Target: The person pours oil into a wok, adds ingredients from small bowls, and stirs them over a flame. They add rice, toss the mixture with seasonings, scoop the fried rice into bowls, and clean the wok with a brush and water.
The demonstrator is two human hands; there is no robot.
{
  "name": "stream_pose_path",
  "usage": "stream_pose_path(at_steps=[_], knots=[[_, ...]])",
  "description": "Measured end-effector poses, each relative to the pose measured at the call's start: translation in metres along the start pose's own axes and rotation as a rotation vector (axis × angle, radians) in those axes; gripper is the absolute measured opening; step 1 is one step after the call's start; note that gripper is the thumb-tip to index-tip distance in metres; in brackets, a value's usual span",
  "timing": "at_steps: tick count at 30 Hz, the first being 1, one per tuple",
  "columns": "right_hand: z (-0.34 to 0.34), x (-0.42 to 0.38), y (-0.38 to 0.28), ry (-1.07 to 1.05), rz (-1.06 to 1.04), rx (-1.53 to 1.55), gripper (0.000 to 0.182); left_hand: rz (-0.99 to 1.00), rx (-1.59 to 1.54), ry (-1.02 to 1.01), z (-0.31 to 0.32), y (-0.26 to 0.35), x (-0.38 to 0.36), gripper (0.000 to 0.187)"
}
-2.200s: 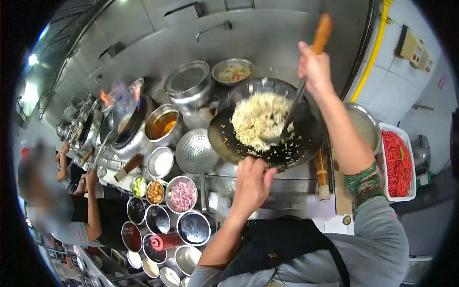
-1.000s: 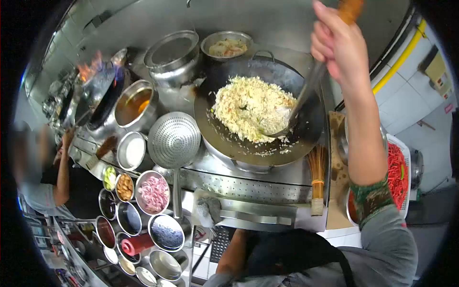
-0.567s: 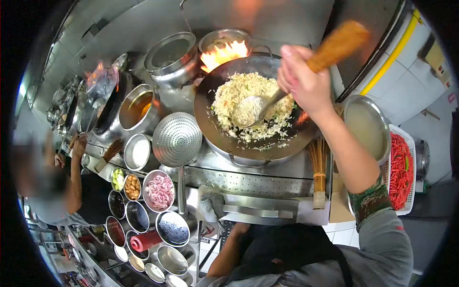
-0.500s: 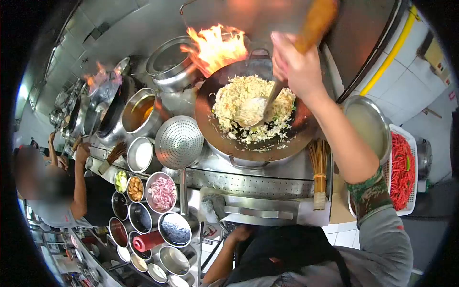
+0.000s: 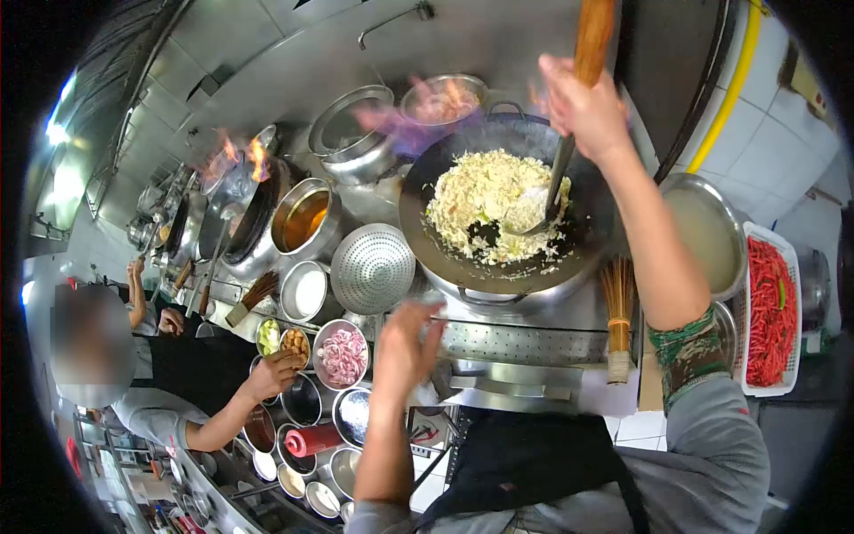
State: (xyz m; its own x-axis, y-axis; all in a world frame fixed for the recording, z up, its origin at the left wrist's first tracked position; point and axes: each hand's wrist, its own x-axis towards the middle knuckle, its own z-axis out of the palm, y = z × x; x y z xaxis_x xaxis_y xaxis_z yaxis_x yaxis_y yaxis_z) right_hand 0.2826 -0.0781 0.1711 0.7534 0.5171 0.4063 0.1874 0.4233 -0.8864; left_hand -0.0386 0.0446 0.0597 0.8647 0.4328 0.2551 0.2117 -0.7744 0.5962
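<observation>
My right hand is wrapped around the wooden handle of a wok ladle. The ladle's bowl rests in fried rice, which looks pale with bits of egg and green. A dark wok with two loop handles holds the rice. Left of the wok's near handle, my left hand is raised with its fingers apart and nothing visible in it. A perforated skimmer lies just beyond that hand, which hides the skimmer's handle.
Flames rise behind the wok beside a lidded pot. A bamboo brush stands at right, near a basket of red chillies. Bowls, one with sliced onion, and a red bottle are at left. A co-worker's hand reaches over them.
My left hand has come up from near my waist toward the stove. The ladle has shifted within the rice. The flames have shrunk, and a co-worker's hand now reaches to the bowls.
</observation>
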Motion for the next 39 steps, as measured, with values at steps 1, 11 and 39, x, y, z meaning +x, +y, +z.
stream_pose_path(at_steps=[1,11,39], knots=[[-0.005,-0.005,0.016,0.009,0.019,0.018,0.036,0.039,-0.030,0.008,0.007,-0.018,0.023,0.018],[-0.015,-0.033,0.031,0.126,-0.024,0.033,0.043,0.090,0.507,-0.155,0.128,-0.120,0.223,0.020],[-0.012,-0.070,0.052,0.241,-0.101,0.102,0.037,0.481,-1.531,-0.436,-0.084,0.162,0.018,0.016]])
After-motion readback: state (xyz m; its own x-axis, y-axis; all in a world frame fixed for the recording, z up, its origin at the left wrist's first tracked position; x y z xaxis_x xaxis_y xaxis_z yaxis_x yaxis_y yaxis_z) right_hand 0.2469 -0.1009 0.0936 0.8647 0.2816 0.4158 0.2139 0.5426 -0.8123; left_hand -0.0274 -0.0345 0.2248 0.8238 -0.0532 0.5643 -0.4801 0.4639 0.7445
